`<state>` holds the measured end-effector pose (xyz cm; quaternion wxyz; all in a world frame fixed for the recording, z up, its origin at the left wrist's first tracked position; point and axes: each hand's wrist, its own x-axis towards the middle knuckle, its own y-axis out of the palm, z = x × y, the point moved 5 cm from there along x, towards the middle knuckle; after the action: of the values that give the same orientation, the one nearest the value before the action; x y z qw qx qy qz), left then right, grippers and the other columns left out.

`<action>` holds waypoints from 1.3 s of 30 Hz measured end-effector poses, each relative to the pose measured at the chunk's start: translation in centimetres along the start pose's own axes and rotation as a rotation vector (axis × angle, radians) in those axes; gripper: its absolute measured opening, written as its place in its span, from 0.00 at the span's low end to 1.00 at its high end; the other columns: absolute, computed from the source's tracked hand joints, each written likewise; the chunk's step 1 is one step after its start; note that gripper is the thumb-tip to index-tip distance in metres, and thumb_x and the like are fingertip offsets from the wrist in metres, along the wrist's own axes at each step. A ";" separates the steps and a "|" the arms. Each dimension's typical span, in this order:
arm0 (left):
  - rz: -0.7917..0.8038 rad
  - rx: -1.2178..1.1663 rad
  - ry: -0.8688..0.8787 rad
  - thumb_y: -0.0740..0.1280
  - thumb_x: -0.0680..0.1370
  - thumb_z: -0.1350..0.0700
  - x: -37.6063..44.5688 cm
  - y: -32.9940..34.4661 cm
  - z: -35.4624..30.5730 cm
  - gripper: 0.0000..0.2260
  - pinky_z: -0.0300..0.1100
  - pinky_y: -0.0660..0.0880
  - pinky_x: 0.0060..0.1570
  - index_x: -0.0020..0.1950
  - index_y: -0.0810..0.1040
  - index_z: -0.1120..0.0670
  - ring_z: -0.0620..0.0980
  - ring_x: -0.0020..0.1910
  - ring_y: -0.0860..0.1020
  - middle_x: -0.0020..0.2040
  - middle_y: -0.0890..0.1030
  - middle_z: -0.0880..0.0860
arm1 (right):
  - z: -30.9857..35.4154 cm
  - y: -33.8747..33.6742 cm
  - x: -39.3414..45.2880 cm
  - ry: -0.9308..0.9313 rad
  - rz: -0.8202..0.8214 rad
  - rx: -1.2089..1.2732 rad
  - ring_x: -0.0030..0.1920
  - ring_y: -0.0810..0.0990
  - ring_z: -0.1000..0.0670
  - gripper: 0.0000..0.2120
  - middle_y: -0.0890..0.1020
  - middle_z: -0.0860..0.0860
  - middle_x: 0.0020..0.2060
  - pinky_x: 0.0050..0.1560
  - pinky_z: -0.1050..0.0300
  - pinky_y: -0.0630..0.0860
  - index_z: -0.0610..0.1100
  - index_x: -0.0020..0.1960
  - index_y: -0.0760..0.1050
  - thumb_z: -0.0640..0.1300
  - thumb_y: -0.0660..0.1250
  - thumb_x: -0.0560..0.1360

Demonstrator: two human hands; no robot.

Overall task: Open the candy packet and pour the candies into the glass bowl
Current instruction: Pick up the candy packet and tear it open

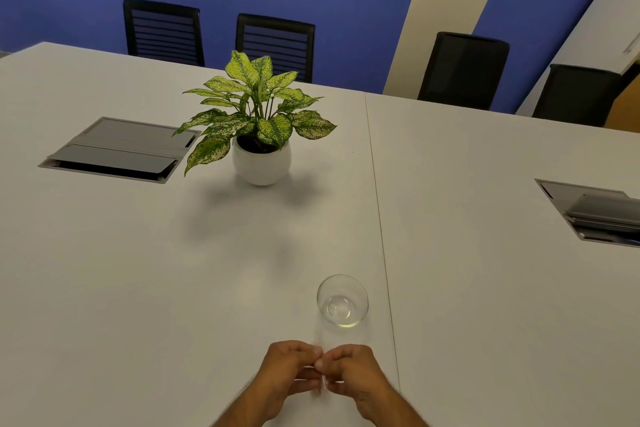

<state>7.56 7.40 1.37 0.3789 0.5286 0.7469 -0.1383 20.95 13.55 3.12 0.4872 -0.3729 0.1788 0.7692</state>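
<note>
A small clear glass bowl [343, 302] stands empty on the white table, just beyond my hands. My left hand [287, 371] and my right hand [353, 374] meet near the table's front edge, fingertips pinched together on a small pale candy packet [322, 378]. Most of the packet is hidden by my fingers; only a thin whitish strip shows between them. Whether it is torn I cannot tell.
A potted plant in a white pot [261, 163] stands mid-table behind the bowl. Two grey cable hatches are set into the table, one at the left [114, 152] and one at the right [595, 215]. Black chairs [462, 69] line the far edge. A seam [381, 236] runs down the table right of the bowl.
</note>
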 end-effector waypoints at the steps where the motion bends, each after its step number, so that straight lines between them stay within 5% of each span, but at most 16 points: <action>1: -0.006 -0.010 -0.008 0.71 0.77 0.57 0.0 -0.1 0.0 0.07 0.44 0.83 0.38 0.45 0.86 0.60 0.58 0.43 0.87 0.44 0.88 0.60 | 0.0 0.0 0.0 0.008 0.008 0.008 0.35 0.83 0.47 0.03 0.86 0.43 0.34 0.37 0.56 0.83 0.39 0.37 0.85 0.33 0.77 0.67; 12: -0.025 0.017 0.051 0.70 0.78 0.61 0.3 -0.7 0.0 0.06 0.44 0.84 0.41 0.45 0.86 0.61 0.53 0.38 0.86 0.41 0.88 0.60 | 0.1 -0.4 -0.1 -0.039 -0.001 0.062 0.35 0.84 0.45 0.05 0.85 0.41 0.35 0.37 0.54 0.81 0.38 0.39 0.82 0.32 0.70 0.72; 17: -0.064 0.060 0.093 0.72 0.76 0.61 0.3 -0.5 -0.5 0.04 0.44 0.84 0.40 0.45 0.86 0.60 0.53 0.37 0.86 0.40 0.88 0.60 | 0.9 -0.5 -0.1 -0.249 -0.181 -0.231 0.41 0.86 0.47 0.04 0.87 0.46 0.40 0.43 0.52 0.85 0.45 0.45 0.84 0.43 0.74 0.71; 25: -0.044 0.023 0.018 0.70 0.79 0.57 -0.2 0.1 -0.2 0.11 0.44 0.84 0.40 0.42 0.87 0.62 0.53 0.36 0.85 0.37 0.86 0.59 | 2.5 0.0 -0.8 -0.392 -0.188 -0.552 0.37 0.84 0.55 0.05 0.87 0.53 0.38 0.44 0.60 0.84 0.48 0.43 0.85 0.43 0.71 0.73; 29: -0.071 0.203 0.089 0.70 0.78 0.58 -0.2 -0.1 -1.1 0.10 0.48 0.86 0.44 0.40 0.87 0.61 0.53 0.35 0.86 0.36 0.87 0.59 | 2.9 0.3 -1.1 -0.458 -0.227 -0.673 0.34 0.82 0.57 0.07 0.88 0.52 0.39 0.39 0.69 0.78 0.47 0.46 0.86 0.45 0.69 0.73; 32: -0.137 0.409 0.181 0.69 0.76 0.59 -0.3 0.1 -1.9 0.09 0.41 0.85 0.38 0.38 0.86 0.58 0.48 0.30 0.84 0.31 0.86 0.53 | 3.3 0.6 -1.4 -0.525 -0.265 -0.772 0.34 0.79 0.58 0.09 0.88 0.52 0.40 0.35 0.74 0.70 0.47 0.47 0.85 0.46 0.66 0.75; 36: -0.215 0.657 0.290 0.70 0.76 0.57 -0.4 0.5 -3.1 0.12 0.31 0.79 0.30 0.32 0.83 0.51 0.44 0.26 0.83 0.27 0.83 0.48 | 3.6 1.3 -1.4 -0.570 -0.273 -0.904 0.36 0.76 0.56 0.13 0.87 0.50 0.43 0.43 0.69 0.72 0.45 0.49 0.84 0.49 0.62 0.78; 39: -0.239 0.776 0.296 0.70 0.76 0.55 -0.5 0.8 -3.5 0.10 0.35 0.83 0.37 0.35 0.84 0.53 0.46 0.30 0.84 0.32 0.86 0.50 | 3.7 1.3 -1.2 -0.569 -0.289 -1.023 0.39 0.74 0.54 0.15 0.86 0.48 0.48 0.46 0.64 0.72 0.44 0.52 0.82 0.50 0.59 0.81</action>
<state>6.89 9.49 4.22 0.0223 0.5557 0.7420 -0.3744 18.62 14.56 6.34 0.3744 -0.3599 -0.4040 0.7531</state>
